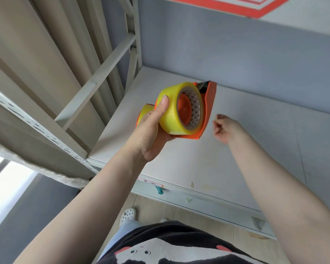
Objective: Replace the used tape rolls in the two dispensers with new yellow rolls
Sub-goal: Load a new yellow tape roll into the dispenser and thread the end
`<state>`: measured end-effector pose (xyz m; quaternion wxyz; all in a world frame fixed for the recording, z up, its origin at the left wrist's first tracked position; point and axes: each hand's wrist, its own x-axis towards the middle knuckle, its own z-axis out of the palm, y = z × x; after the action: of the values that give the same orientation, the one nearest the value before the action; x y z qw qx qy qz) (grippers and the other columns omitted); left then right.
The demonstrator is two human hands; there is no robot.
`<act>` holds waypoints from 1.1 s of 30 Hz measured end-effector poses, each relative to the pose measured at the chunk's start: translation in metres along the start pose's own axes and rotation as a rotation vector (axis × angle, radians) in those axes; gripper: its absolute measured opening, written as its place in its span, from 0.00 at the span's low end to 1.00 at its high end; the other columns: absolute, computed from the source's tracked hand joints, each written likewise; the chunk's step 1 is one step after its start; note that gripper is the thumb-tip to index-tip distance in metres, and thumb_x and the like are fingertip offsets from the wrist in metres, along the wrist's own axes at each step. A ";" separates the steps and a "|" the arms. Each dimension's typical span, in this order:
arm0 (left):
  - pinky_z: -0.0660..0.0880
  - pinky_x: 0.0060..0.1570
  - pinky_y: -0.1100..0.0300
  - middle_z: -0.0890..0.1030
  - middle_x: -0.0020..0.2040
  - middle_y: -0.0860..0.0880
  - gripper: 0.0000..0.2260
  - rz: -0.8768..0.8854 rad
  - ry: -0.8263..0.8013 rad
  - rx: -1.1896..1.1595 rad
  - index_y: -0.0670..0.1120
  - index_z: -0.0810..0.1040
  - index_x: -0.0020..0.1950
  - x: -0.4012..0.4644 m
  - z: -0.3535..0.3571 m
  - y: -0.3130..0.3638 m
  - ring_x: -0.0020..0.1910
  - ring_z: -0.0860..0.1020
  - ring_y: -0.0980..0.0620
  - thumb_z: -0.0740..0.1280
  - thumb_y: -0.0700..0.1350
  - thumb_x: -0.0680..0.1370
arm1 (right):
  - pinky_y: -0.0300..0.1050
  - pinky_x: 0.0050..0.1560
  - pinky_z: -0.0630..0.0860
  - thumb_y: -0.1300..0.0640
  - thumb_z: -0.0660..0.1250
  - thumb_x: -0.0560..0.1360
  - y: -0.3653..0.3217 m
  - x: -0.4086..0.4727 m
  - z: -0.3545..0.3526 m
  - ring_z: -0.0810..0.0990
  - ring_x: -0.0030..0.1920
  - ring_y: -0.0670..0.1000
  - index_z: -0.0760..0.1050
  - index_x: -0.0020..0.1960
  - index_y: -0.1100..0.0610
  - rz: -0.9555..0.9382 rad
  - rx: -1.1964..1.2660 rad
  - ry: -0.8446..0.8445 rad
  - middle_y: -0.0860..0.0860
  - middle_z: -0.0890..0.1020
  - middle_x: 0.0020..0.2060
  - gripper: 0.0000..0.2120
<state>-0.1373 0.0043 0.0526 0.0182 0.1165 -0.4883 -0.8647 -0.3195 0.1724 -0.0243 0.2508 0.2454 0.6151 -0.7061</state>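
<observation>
While gripped in the left hand (151,130) above the shelf (246,159), thumb pressed on the yellow roll (171,111): orange dispenser (208,111), light, stiff plastic. Second roll (145,111) behind, perhaps in another dispenser. Right hand (227,128) loosely curled, holding nothing. Slick tape face; better taken by the dispenser's body.

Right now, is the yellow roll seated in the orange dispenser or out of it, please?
Seated: the yellow roll sits around the hub of the orange dispenser, which the left hand holds.

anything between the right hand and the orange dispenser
Nothing. In the head view only bare white shelf shows in the gap between the right hand and the orange dispenser, which the left hand holds.
</observation>
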 end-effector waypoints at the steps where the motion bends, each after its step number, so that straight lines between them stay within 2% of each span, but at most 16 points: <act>1: 0.80 0.51 0.46 0.84 0.52 0.45 0.24 0.003 0.019 -0.002 0.48 0.80 0.56 0.002 0.002 0.002 0.56 0.81 0.44 0.70 0.63 0.69 | 0.29 0.17 0.59 0.69 0.54 0.80 0.009 -0.003 0.004 0.72 0.19 0.41 0.69 0.39 0.52 0.029 0.019 -0.029 0.51 0.74 0.27 0.17; 3: 0.81 0.41 0.55 0.84 0.41 0.51 0.19 -0.006 0.057 -0.015 0.47 0.78 0.53 0.008 0.005 0.005 0.46 0.82 0.49 0.63 0.61 0.74 | 0.30 0.17 0.62 0.68 0.56 0.79 0.027 -0.010 0.011 0.73 0.19 0.42 0.70 0.39 0.55 0.083 0.091 -0.090 0.51 0.75 0.24 0.14; 4: 0.81 0.43 0.53 0.84 0.42 0.51 0.20 -0.006 0.072 -0.033 0.47 0.78 0.54 0.012 0.006 0.006 0.48 0.82 0.48 0.61 0.61 0.75 | 0.31 0.18 0.65 0.68 0.58 0.79 0.036 -0.014 0.014 0.73 0.22 0.43 0.72 0.39 0.57 0.103 0.135 -0.114 0.52 0.75 0.27 0.12; 6: 0.77 0.57 0.41 0.84 0.53 0.48 0.24 -0.006 0.118 -0.072 0.45 0.77 0.62 0.021 0.006 0.007 0.59 0.80 0.43 0.60 0.62 0.77 | 0.31 0.21 0.70 0.68 0.61 0.77 0.051 -0.023 0.021 0.75 0.23 0.44 0.74 0.40 0.64 0.135 0.233 -0.159 0.55 0.76 0.31 0.08; 7: 0.74 0.61 0.38 0.82 0.60 0.45 0.26 -0.006 0.137 -0.076 0.45 0.76 0.66 0.025 0.007 0.007 0.62 0.78 0.42 0.61 0.63 0.77 | 0.31 0.23 0.73 0.68 0.62 0.77 0.057 -0.026 0.024 0.77 0.23 0.44 0.75 0.41 0.66 0.146 0.280 -0.177 0.55 0.78 0.30 0.07; 9: 0.72 0.62 0.37 0.79 0.65 0.43 0.29 0.003 0.161 -0.087 0.47 0.74 0.69 0.029 0.011 0.010 0.64 0.78 0.43 0.61 0.64 0.75 | 0.32 0.24 0.75 0.67 0.62 0.78 0.069 -0.033 0.030 0.79 0.23 0.44 0.75 0.42 0.68 0.163 0.338 -0.199 0.55 0.81 0.27 0.07; 11: 0.74 0.61 0.40 0.79 0.65 0.43 0.29 0.045 0.162 -0.101 0.47 0.74 0.69 0.035 0.016 0.016 0.64 0.78 0.44 0.62 0.64 0.75 | 0.32 0.24 0.75 0.66 0.61 0.79 0.085 -0.040 0.029 0.79 0.23 0.44 0.75 0.42 0.67 0.178 0.356 -0.195 0.55 0.81 0.29 0.09; 13: 0.76 0.59 0.42 0.80 0.63 0.42 0.24 0.104 0.196 -0.101 0.46 0.76 0.65 0.040 0.020 0.028 0.61 0.80 0.44 0.61 0.61 0.77 | 0.32 0.26 0.76 0.65 0.62 0.79 0.102 -0.045 0.022 0.80 0.24 0.44 0.75 0.42 0.67 0.189 0.385 -0.179 0.56 0.80 0.32 0.08; 15: 0.77 0.57 0.43 0.82 0.60 0.41 0.21 0.138 0.218 -0.084 0.44 0.76 0.62 0.045 0.020 0.041 0.58 0.81 0.43 0.61 0.58 0.79 | 0.33 0.27 0.77 0.62 0.64 0.78 0.110 -0.049 0.016 0.80 0.25 0.44 0.75 0.44 0.67 0.188 0.429 -0.170 0.55 0.81 0.30 0.08; 18: 0.79 0.55 0.44 0.82 0.60 0.40 0.21 0.132 0.221 -0.048 0.43 0.76 0.63 0.049 0.018 0.044 0.57 0.82 0.42 0.62 0.57 0.79 | 0.34 0.28 0.78 0.58 0.65 0.78 0.104 -0.050 0.012 0.81 0.26 0.45 0.74 0.43 0.66 0.161 0.489 -0.163 0.54 0.81 0.26 0.11; 22: 0.77 0.58 0.43 0.81 0.61 0.40 0.20 0.076 0.249 -0.043 0.43 0.76 0.61 0.048 0.015 0.025 0.59 0.80 0.41 0.63 0.57 0.79 | 0.34 0.31 0.79 0.55 0.66 0.78 0.090 -0.051 0.009 0.81 0.29 0.45 0.75 0.43 0.66 0.121 0.506 -0.152 0.54 0.81 0.29 0.14; 26: 0.74 0.63 0.41 0.81 0.61 0.39 0.26 0.030 0.248 -0.036 0.41 0.75 0.63 0.041 0.009 0.005 0.60 0.80 0.42 0.65 0.59 0.75 | 0.33 0.30 0.78 0.58 0.65 0.78 0.077 -0.051 0.002 0.77 0.34 0.47 0.75 0.42 0.64 0.059 0.438 -0.112 0.55 0.80 0.34 0.09; 28: 0.73 0.64 0.41 0.81 0.60 0.39 0.22 0.016 0.235 -0.046 0.40 0.77 0.61 0.036 0.005 -0.003 0.60 0.80 0.42 0.64 0.57 0.78 | 0.34 0.31 0.79 0.63 0.65 0.77 0.073 -0.049 -0.007 0.76 0.36 0.48 0.75 0.43 0.63 0.006 0.360 -0.092 0.56 0.78 0.37 0.05; 30: 0.72 0.65 0.41 0.82 0.57 0.40 0.18 0.011 0.214 -0.059 0.42 0.79 0.57 0.029 0.001 -0.011 0.59 0.80 0.43 0.62 0.55 0.80 | 0.34 0.32 0.78 0.65 0.65 0.76 0.070 -0.050 -0.017 0.76 0.36 0.48 0.76 0.43 0.62 -0.082 0.230 -0.097 0.55 0.77 0.37 0.04; 33: 0.73 0.63 0.42 0.82 0.55 0.42 0.16 0.015 0.168 -0.075 0.44 0.80 0.56 0.021 -0.005 -0.019 0.57 0.80 0.44 0.61 0.54 0.80 | 0.36 0.38 0.77 0.66 0.67 0.74 0.068 -0.060 -0.028 0.77 0.36 0.48 0.79 0.43 0.60 -0.240 -0.089 -0.168 0.53 0.79 0.36 0.04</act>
<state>-0.1550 0.0074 0.0298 0.0701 0.1841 -0.4531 -0.8694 -0.2289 0.1957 -0.0393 0.2257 0.0985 0.6474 -0.7212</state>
